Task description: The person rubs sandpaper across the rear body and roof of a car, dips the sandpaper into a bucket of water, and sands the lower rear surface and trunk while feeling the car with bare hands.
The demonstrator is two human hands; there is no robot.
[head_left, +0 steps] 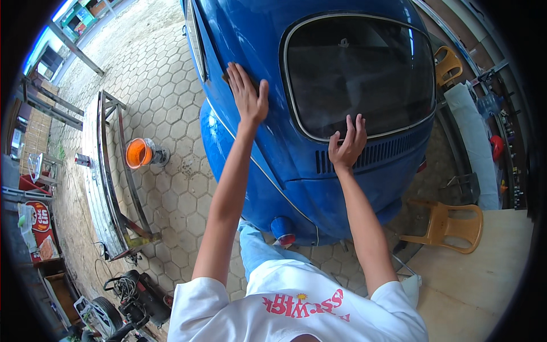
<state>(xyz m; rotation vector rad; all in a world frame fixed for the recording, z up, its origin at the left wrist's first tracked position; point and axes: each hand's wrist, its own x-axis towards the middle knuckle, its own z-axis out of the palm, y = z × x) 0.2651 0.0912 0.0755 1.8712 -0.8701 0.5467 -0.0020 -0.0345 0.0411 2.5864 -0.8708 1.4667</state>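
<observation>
The left hand (248,101) lies with its grip flat over a mostly hidden brown pad (225,76) on the blue car (319,199), far left of the spread, empty right hand (348,146) near the rear window (359,74).

Car (325,199) dead ahead of me. Left hand (248,98) at body panel, left of rear window (370,74); right hand (348,143) at window's lower edge. Bucket (138,153) on paving (179,191), between car and desk (99,191). Machine (138,296) left, nearer me. Chair (437,228) right.
</observation>
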